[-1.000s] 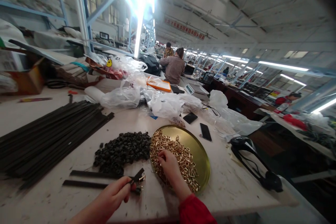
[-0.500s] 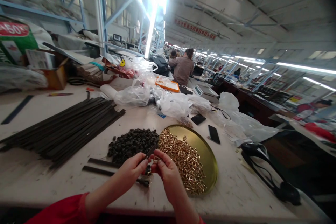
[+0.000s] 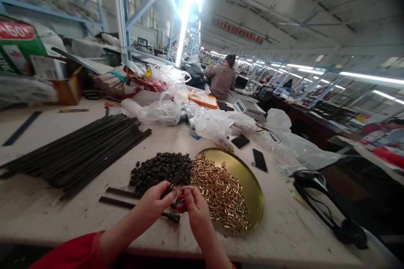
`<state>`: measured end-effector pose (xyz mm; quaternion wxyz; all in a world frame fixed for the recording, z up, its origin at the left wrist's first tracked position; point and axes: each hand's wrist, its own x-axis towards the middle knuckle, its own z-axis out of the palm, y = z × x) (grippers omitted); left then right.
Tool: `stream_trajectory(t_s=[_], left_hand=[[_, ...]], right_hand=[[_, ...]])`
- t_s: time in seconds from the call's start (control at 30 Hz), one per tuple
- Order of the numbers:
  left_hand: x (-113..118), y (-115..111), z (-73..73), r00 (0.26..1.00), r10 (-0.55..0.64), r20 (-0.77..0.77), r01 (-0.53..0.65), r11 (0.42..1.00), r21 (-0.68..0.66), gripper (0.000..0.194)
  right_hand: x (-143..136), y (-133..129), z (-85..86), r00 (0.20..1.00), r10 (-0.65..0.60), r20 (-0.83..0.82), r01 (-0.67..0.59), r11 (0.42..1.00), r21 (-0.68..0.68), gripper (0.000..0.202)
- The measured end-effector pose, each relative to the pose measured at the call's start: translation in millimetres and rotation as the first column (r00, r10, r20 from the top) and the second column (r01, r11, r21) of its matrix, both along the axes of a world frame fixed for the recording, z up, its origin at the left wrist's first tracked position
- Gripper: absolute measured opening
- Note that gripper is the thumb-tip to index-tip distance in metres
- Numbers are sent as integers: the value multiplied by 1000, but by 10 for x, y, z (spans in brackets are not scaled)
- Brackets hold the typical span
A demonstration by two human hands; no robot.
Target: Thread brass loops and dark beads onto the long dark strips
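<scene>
My left hand (image 3: 158,197) is closed around a dark brown strip (image 3: 172,185), whose end points up and away over the table. Just to its right, my right hand (image 3: 193,201) is closed in a pinch; whatever lies between its fingertips is too small and hidden to name. Behind my hands is a heap of small black loops (image 3: 158,167). A round gold tray (image 3: 249,176) beside my right hand carries a pile of gold rectangular buckles (image 3: 217,189). Two dark strips (image 3: 118,203) lie near my left wrist, and a dark strip end with a buckle (image 3: 172,217) rests below my fingers.
A stack of long dark strips (image 3: 82,147) covers the table's left side. Clear plastic bags (image 3: 211,124) lie along the back. Two black phone-like slabs, one a phone (image 3: 259,160), sit beyond the tray. A black curved device (image 3: 328,210) stands at the right edge.
My left hand has shifted slightly left with the dark strip, which has turned lower. The right fingers have curled closer together; the view has shifted slightly.
</scene>
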<state>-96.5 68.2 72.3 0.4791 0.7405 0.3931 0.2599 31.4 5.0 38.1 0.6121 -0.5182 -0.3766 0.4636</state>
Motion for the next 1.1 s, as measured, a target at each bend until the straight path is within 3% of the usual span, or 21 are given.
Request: stream_trajectory(t_s=[0.1, 0.23, 0.47, 0.63, 0.77, 0.93, 1.1], left_hand=[[-20, 35, -37, 999, 39, 24, -38, 997, -67, 30], [-25, 62, -64, 999, 22, 38, -19, 997, -72, 29], [-78, 6, -41, 986, 72, -152, -39, 978, 207, 21], [-108, -82, -22, 936, 63, -348, 71, 931, 358, 21], [-93, -132, -33, 897, 31, -440, 131, 934, 333, 24], [-117, -131, 2, 942, -52, -330, 141, 958, 249, 23], [-186, -51, 70, 958, -37, -284, 102, 971, 217, 19]], right_hand=[[-31, 8, -53, 972, 117, -204, -141, 985, -104, 55], [-81, 6, -59, 945, 94, -314, -118, 991, -59, 40], [-92, 37, -15, 908, 13, -418, -42, 997, -62, 33], [-174, 66, -7, 838, 20, -545, -67, 996, -66, 38], [-203, 78, -20, 812, 20, -583, -54, 998, -41, 39], [-176, 45, -27, 862, -24, -507, -6, 998, -58, 48], [-174, -2, 23, 867, -58, -494, 22, 997, -79, 54]])
